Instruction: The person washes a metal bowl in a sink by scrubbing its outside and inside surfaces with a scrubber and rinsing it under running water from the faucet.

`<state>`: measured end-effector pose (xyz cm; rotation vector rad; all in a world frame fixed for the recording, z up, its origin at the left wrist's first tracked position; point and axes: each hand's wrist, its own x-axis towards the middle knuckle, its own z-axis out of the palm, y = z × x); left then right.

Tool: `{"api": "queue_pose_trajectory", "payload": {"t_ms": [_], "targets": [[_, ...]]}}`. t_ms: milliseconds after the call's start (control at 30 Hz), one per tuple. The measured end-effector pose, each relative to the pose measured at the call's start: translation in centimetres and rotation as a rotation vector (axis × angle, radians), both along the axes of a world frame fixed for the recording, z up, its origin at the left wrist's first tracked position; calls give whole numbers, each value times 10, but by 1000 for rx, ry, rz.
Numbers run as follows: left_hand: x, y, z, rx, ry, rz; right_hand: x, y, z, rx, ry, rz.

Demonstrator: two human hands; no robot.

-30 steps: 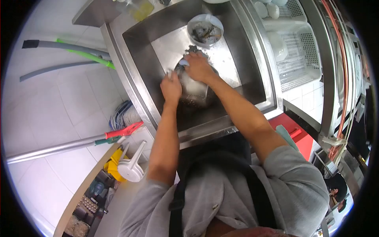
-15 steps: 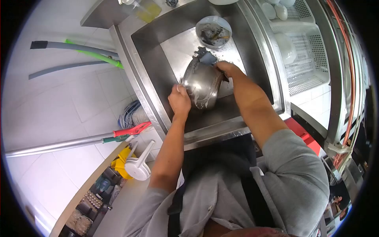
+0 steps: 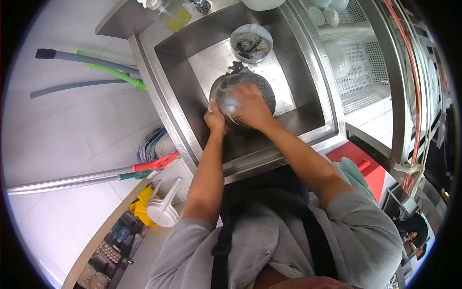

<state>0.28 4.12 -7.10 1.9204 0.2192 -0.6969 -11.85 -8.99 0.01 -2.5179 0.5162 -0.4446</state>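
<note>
A round metal pot (image 3: 265, 91) lies in the steel sink (image 3: 301, 77) with a broad round face turned up, wet with suds. My left hand (image 3: 215, 118) grips the pot's left edge. Over the middle of that face is my right hand (image 3: 250, 105), smeared by motion, with something pale bluish beneath its fingers. Dark scraps (image 3: 236, 66) lie just beyond the pot. Farther back in the sink stands a white bowl (image 3: 251, 43) holding murky water and dark bits.
White perforated baskets (image 3: 356, 72) with white dishes stand right of the sink. A bottle of yellow liquid (image 3: 177, 19) is at the back left. A red-ended pole (image 3: 156, 162), a white stool (image 3: 163, 209) and a red box (image 3: 358, 161) are nearer me.
The pot has turned from its side so that a round face points up. My right hand has moved from its right edge onto that face, while my left hand still grips the left side.
</note>
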Motion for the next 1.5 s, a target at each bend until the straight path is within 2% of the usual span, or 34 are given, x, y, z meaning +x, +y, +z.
{"api": "queue_pose_trajectory", "payload": {"t_ms": [33, 133, 167, 233, 267, 300, 333, 433, 533, 567, 667, 700, 733, 800, 900, 967, 1067, 1100, 1200, 1267, 1300, 1333, 1367, 1400, 1467, 1500], "targets": [[-3, -2, -6, -38, -43, 1, -6, -5, -8, -87, -28, -24], [7, 6, -20, 83, 167, -63, 27, -34, -44, 424, -49, -402], [5, 7, -31, -9, 200, 24, 42, -33, -34, 417, 163, -408], [4, 10, -64, -192, 273, 196, 23, 1, -8, 265, 38, -226], [6, 6, -64, -111, 323, 212, 15, 19, -3, 198, -12, -128], [9, 4, -59, -18, 377, 233, -3, 24, -12, 278, -49, -113], [7, 9, -59, 79, 429, 251, -19, 18, -26, 326, 34, -174], [5, 4, -67, -13, 365, 313, 1, -50, -65, 465, 186, -371], [-3, 16, -72, -33, 451, 360, 28, -2, -47, 291, 306, -195], [-1, 13, -73, -50, 484, 376, 15, 21, -27, 295, 142, -77], [0, 9, -63, -50, 471, 350, -26, 13, -39, 283, 205, -114], [0, 8, -57, -51, 449, 337, -27, -16, -57, 182, 70, -85], [-3, 9, -50, -49, 429, 323, -11, -34, -70, 247, 110, -314], [0, 6, -47, -53, 395, 313, 28, -53, -85, 293, 100, -394], [-1, 12, -66, -38, 402, 308, 73, -11, -40, 116, 313, -145], [5, 14, -81, -25, 445, 271, 52, 34, -21, 65, 255, -51], [1, 1, -29, -253, 565, 237, -9, 42, 32, 111, 123, -133], [-3, -14, 20, -175, 619, 255, -20, 34, 36, 183, 76, -285], [-12, -11, 69, -315, 599, 253, -45, -4, 19, 362, -181, -659], [-11, -2, 92, -398, 575, 213, -48, -34, -3, 738, -214, -769], [-7, 9, 92, -423, 546, 184, -49, -53, -15, 997, -133, -753], [-3, 20, 95, -445, 517, 154, -40, -65, 19, 1248, -31, -905], [-9, 17, 125, -482, 447, 161, -36, -78, 22, 1460, -54, -739], [-2, 21, 130, -464, 326, 49, -33, -94, 22, 1658, -76, -559], [12, 31, 139, -413, 97, -164, -15, -120, 55, 1501, 211, -427], [10, 22, 167, -260, -166, -270, -4, -128, 67, 1407, 347, -358]]}}
